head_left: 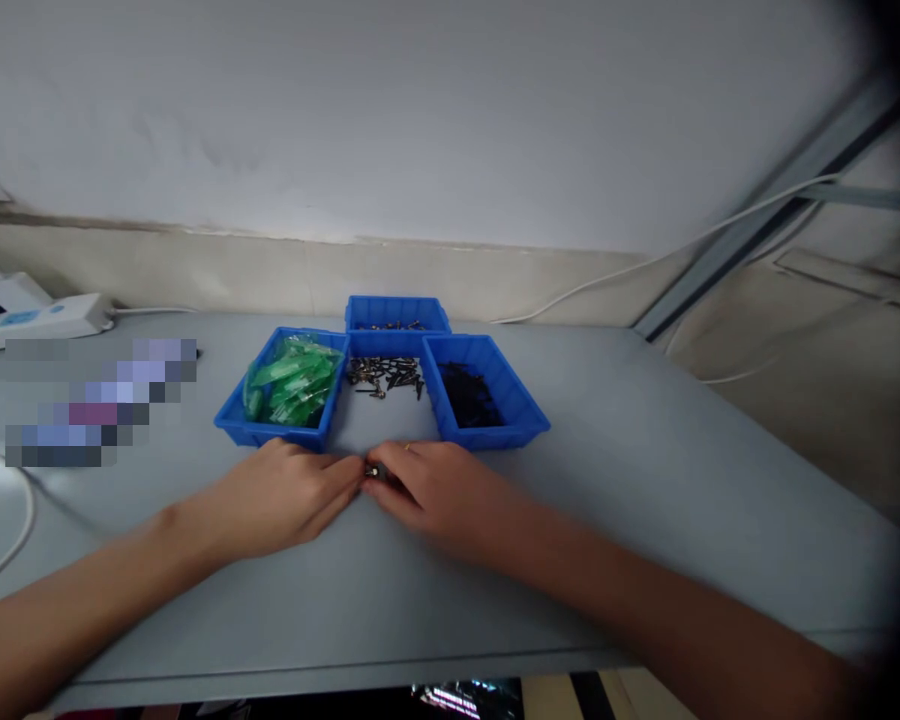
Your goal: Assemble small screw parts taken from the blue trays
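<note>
Both my hands rest on the grey table (645, 470), fingertips meeting in front of the trays. My left hand (285, 495) and my right hand (431, 490) pinch together on a small dark metal part (372, 470) between them. A loose pile of small dark screws (385, 376) lies on the table just beyond. To its left stands a blue tray (232, 420) holding green plastic bags (292, 380). On the pile's right is a blue tray (525, 420) filled with black parts (471, 396). Behind the pile, a third blue tray (397, 308) holds small metal pieces.
A white power strip (41, 318) lies at the far left by the wall. White cables (607, 280) run along the back and right. A white curved cable (15, 530) crosses the left table edge. A metal frame bar (765, 220) slants at the right.
</note>
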The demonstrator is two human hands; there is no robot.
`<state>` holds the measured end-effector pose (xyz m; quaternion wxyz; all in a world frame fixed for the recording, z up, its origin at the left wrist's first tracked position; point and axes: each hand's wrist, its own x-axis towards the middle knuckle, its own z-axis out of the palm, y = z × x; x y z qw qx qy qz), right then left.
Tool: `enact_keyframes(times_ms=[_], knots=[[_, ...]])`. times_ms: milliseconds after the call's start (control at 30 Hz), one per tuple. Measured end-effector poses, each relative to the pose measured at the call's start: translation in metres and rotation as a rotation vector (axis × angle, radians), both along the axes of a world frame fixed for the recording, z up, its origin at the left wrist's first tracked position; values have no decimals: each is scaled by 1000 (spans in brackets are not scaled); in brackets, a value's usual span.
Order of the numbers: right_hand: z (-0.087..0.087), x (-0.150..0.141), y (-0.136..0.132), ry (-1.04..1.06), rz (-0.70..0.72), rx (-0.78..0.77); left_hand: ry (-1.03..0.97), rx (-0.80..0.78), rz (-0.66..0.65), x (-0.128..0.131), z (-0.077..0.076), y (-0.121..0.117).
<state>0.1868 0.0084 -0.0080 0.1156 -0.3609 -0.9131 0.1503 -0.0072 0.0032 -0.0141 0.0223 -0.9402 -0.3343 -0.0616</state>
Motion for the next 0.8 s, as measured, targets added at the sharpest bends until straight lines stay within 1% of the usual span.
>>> enact_keyframes(times_ms=[100, 200, 300, 467, 667, 800], knots=[[0, 0, 0, -6, 10, 8, 28, 2, 28, 2, -3, -2], [0, 1, 2, -24, 51, 21, 37, 27, 44, 4, -5, -4], [3, 2, 4, -15, 82, -28, 19, 49, 33, 5, -6, -6], [6, 2, 5, -51, 95, -39, 33, -6, 65, 5, -3, -6], [3, 2, 5, -65, 97, -14, -23, -23, 112, 5, 0, -7], [2, 3, 6, -49, 104, -24, -95, 6, 61, 4, -1, -7]])
